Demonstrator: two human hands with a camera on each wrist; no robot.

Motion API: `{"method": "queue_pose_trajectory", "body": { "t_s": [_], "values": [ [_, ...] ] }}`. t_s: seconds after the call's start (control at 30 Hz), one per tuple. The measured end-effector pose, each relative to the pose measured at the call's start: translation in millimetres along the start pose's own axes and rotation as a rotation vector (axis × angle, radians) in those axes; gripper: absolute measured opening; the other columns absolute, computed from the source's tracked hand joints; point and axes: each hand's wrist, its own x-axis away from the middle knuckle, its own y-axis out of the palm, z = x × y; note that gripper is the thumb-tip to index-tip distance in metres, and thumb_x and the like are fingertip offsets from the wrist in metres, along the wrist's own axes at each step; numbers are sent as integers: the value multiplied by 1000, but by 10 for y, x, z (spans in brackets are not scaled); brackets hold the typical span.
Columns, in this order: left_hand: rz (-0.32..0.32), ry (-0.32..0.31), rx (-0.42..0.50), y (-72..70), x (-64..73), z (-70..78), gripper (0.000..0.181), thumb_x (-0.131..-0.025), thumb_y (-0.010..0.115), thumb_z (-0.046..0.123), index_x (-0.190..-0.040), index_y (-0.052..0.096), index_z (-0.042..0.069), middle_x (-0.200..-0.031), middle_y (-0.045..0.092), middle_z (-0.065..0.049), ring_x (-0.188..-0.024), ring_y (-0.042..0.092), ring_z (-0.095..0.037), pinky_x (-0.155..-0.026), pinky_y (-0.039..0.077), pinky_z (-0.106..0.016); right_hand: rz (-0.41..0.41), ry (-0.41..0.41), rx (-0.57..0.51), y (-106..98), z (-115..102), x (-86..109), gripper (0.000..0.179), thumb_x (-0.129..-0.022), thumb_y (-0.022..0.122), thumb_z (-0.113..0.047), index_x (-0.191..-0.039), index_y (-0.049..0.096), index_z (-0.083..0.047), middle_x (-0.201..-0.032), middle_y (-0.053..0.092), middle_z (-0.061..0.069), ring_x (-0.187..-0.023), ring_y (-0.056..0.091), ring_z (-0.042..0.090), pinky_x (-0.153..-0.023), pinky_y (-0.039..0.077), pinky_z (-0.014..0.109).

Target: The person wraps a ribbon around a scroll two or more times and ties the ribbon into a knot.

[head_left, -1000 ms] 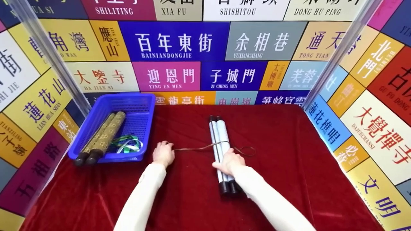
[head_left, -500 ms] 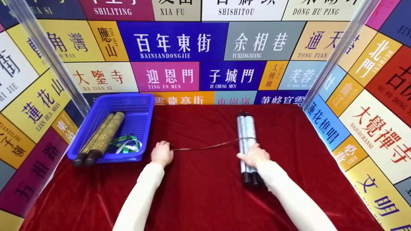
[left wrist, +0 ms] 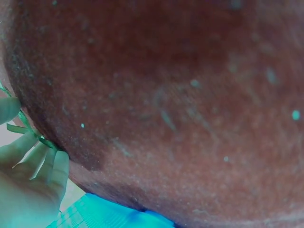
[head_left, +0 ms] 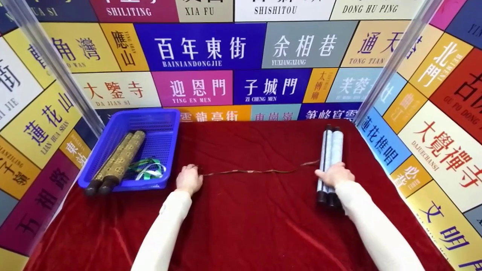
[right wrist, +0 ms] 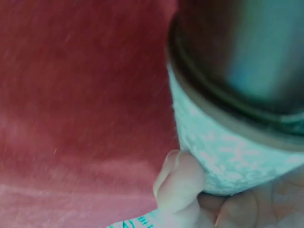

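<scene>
A pale blue-white scroll [head_left: 337,146] with dark end knobs, its two rolls side by side, is gripped in my right hand [head_left: 336,174] on the right of the red cloth. In the right wrist view the thumb [right wrist: 180,183] presses against the patterned backing, near a dark knob. A thin brown cord [head_left: 256,171] runs slightly wavy across the cloth from the scroll to my left hand [head_left: 189,178]. The left wrist view shows that hand's fingers [left wrist: 57,171] pinching the cord's flat end. Whether the cord still passes round the scroll is hidden.
Left of the left hand stands a blue plastic basket [head_left: 172,150]. It holds a gold-brown patterned scroll [head_left: 124,154], whose dark knobs overhang the near rim, and green and white ribbons [head_left: 150,169]. Sign-printed panels [head_left: 203,47] border the red-covered table [head_left: 233,226].
My right hand has moved the scroll right, away from the left hand. The cord, earlier crossing the scroll with a loop beyond it, now stretches along the cloth. The left hand stays nearly still.
</scene>
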Motion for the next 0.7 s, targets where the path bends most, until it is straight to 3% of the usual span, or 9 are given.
{"method": "queue_pose_trajectory", "body": {
  "t_s": [0.13, 0.27, 0.5, 0.7],
  "values": [
    [-5, -10, 2, -16, -8, -1, 42, -89, 67, 20, -124, 66, -3, -133, 63, -17, -123, 56, -38, -99, 51, -51, 14, -4, -6, -67, 9, -38, 105, -89, 53, -59, -137, 20, 28, -120, 55, 45, -110, 58, 53, -91, 49, 57],
    [-33, -35, 6, -39, -20, 5, 41, -90, 67, 21, -125, 66, -1, -135, 62, -16, -126, 55, -38, -99, 51, -52, 34, -29, 0, -74, -121, -46, 107, -89, 53, -60, -139, 17, 28, -120, 55, 45, -111, 58, 54, -92, 49, 59],
    [-57, -66, 13, -50, -20, 13, 39, -91, 67, 21, -124, 67, 0, -137, 61, -14, -127, 55, -36, -99, 52, -52, 39, -111, 32, 84, -571, 61, 111, -89, 56, -61, -143, 14, 27, -126, 52, 48, -117, 55, 58, -98, 47, 61],
    [-61, -85, 6, -46, -6, 39, 37, -92, 68, 22, -122, 68, 2, -135, 62, -13, -126, 56, -36, -95, 53, -55, 92, -188, 11, 341, -986, 197, 99, -84, 64, -60, -136, 32, 18, -111, 64, 36, -103, 64, 51, -90, 52, 57]
  ]
}}
